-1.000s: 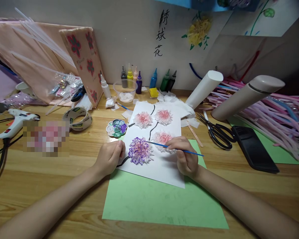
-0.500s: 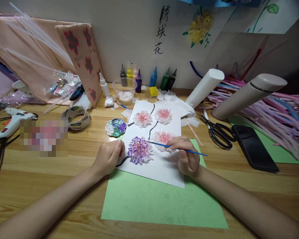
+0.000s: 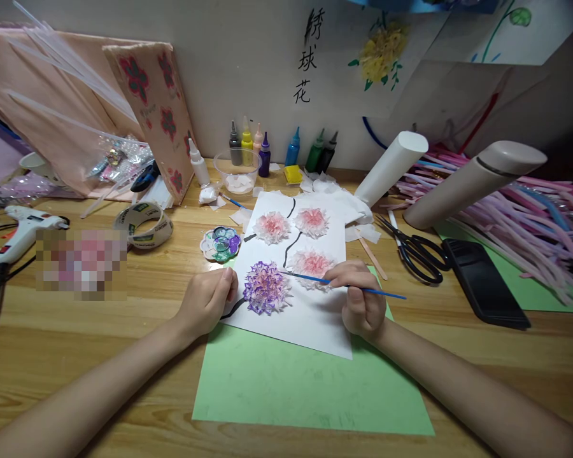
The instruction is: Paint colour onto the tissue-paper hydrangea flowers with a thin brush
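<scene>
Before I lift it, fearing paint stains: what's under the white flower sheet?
A green sheet shows under the white sheet at its near edge; how far it reaches beneath is covered.

The brush (image 3: pixel 305 277) is thin and blue, held almost level in the right hand (image 3: pixel 358 304), tip at the purple flower (image 3: pixel 266 296); that flower, ruffled, sits low-left on the white paper (image 3: pixel 310 321); the paper lies flat, its edge pinched by the left hand (image 3: pixel 207 304).

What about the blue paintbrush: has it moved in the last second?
Yes, slightly. The paintbrush in the right hand keeps its tip at the purple flower, but its tail end now reaches farther right, toward the scissors.
</scene>
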The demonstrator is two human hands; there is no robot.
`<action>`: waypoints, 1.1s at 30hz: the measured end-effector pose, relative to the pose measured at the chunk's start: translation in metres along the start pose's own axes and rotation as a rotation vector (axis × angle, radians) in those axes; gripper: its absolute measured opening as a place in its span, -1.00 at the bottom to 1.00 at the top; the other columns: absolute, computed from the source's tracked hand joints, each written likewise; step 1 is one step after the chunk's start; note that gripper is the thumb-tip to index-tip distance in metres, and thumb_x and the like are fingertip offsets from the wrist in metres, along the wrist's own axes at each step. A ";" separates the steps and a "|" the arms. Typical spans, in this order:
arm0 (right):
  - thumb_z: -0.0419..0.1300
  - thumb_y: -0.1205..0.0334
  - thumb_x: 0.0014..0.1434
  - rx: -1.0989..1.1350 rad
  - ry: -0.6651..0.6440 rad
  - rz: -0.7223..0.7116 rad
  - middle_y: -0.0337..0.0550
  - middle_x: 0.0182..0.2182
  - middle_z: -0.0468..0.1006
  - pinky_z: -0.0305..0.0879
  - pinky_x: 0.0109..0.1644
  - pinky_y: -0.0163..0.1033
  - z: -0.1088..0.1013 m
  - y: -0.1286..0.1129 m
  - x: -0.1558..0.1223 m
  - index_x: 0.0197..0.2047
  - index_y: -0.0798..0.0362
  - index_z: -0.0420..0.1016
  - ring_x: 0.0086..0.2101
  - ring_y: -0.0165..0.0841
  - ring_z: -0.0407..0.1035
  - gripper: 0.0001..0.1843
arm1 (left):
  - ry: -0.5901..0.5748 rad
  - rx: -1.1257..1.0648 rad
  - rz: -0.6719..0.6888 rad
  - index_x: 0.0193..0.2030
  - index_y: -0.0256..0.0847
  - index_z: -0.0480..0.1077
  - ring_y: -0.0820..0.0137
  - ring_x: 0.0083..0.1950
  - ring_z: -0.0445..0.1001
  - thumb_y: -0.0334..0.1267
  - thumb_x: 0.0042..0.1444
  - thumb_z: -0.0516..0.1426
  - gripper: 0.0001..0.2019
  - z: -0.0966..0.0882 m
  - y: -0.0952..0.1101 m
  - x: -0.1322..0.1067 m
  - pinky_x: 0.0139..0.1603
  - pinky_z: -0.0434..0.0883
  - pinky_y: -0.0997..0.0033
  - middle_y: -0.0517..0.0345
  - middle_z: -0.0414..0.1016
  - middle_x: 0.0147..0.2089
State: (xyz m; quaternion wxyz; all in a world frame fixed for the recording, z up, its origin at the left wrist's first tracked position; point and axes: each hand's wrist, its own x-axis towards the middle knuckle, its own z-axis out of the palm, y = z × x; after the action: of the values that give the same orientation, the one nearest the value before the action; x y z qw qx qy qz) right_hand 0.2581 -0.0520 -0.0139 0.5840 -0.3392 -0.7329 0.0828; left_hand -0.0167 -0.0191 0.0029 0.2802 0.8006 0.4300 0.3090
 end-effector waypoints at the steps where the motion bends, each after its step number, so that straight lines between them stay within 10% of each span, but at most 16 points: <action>1: -0.07 0.28 0.33 0.000 -0.002 -0.003 -0.16 -0.39 0.53 0.30 -0.26 -0.12 0.000 0.000 0.000 -0.14 -0.03 0.39 -0.35 -0.27 0.40 -0.78 | 0.000 0.000 -0.001 -0.57 -0.19 0.19 0.48 -0.55 0.26 -0.21 0.39 -0.25 -0.50 0.000 0.000 0.000 -0.41 0.20 0.46 0.26 0.28 -0.61; 20: -0.07 0.28 0.34 -0.013 -0.049 0.031 -0.15 -0.37 0.52 0.30 -0.25 -0.10 0.002 0.000 0.000 -0.13 -0.03 0.38 -0.32 -0.27 0.39 -0.79 | 0.050 -0.003 -0.019 -0.60 -0.19 0.17 0.48 -0.56 0.23 -0.22 0.40 -0.24 -0.49 -0.004 -0.005 -0.003 -0.41 0.18 0.43 0.25 0.23 -0.61; 33: -0.06 0.38 0.28 -0.022 0.015 0.027 -0.13 -0.30 0.51 0.38 -0.25 -0.08 0.009 -0.006 0.009 -0.07 -0.04 0.33 -0.27 -0.24 0.42 -0.76 | 0.603 0.103 -0.236 -0.64 -0.12 0.09 0.40 -0.58 0.15 0.01 0.37 -0.38 -0.39 -0.027 -0.020 0.002 -0.47 0.11 0.36 0.19 0.12 -0.65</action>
State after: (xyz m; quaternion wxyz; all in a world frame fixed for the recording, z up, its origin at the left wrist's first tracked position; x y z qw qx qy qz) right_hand 0.2470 -0.0487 -0.0059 0.5846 -0.3559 -0.7247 0.0799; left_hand -0.0462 -0.0028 0.0068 0.1331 0.6308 0.5984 0.4757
